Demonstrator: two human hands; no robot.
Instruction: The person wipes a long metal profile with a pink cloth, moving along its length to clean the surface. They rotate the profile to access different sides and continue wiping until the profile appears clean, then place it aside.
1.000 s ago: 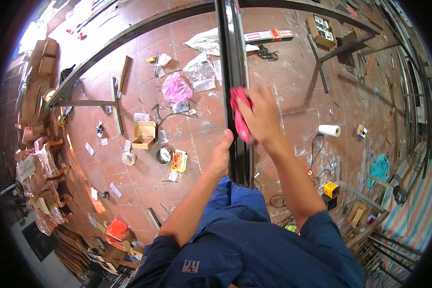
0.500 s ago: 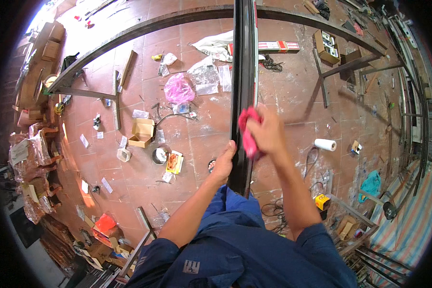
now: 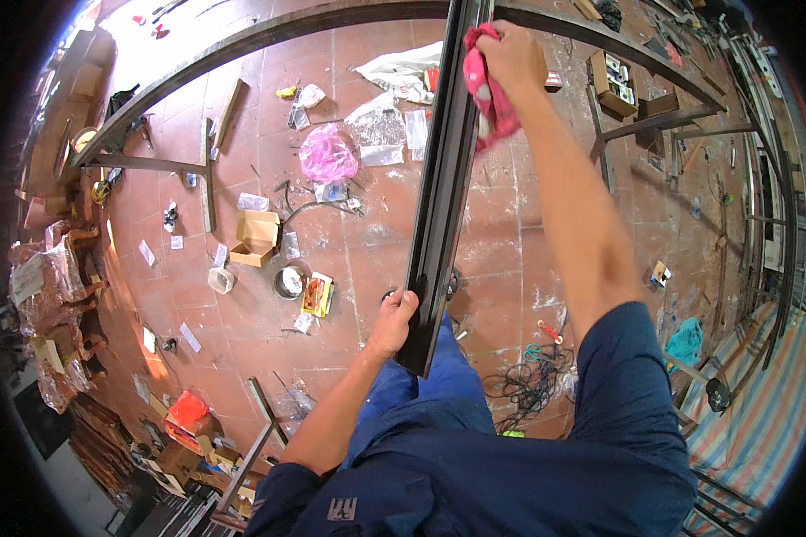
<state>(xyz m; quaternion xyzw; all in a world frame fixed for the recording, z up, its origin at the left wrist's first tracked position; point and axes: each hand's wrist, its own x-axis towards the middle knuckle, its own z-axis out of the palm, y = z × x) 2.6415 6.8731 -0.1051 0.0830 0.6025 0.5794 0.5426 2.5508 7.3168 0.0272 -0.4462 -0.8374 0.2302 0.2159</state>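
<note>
A long black metal profile [image 3: 443, 170] with lengthwise grooves runs away from my body, its near end tilted slightly left above my legs. Near that end my left hand [image 3: 392, 324] grips the profile, its thumb on the upper face. My right hand [image 3: 516, 63], arm stretched far forward, is closed on a pink-red cloth [image 3: 488, 98] with pale spots. The cloth presses against the profile's right side near its far part, and a loose end hangs below the hand. The far end of the profile runs out of the picture.
A dark steel frame [image 3: 269, 38] crosses ahead under the profile. On the tiled floor lie a pink plastic bag [image 3: 329, 154], an open cardboard box [image 3: 256, 237], a metal bowl [image 3: 290, 283] and tangled black cable [image 3: 533, 385]. A striped sheet [image 3: 761, 403] spreads at the right.
My right hand has slid the cloth forward along the profile, away from my body. The profile's near end has swung slightly left, with my left hand still holding it.
</note>
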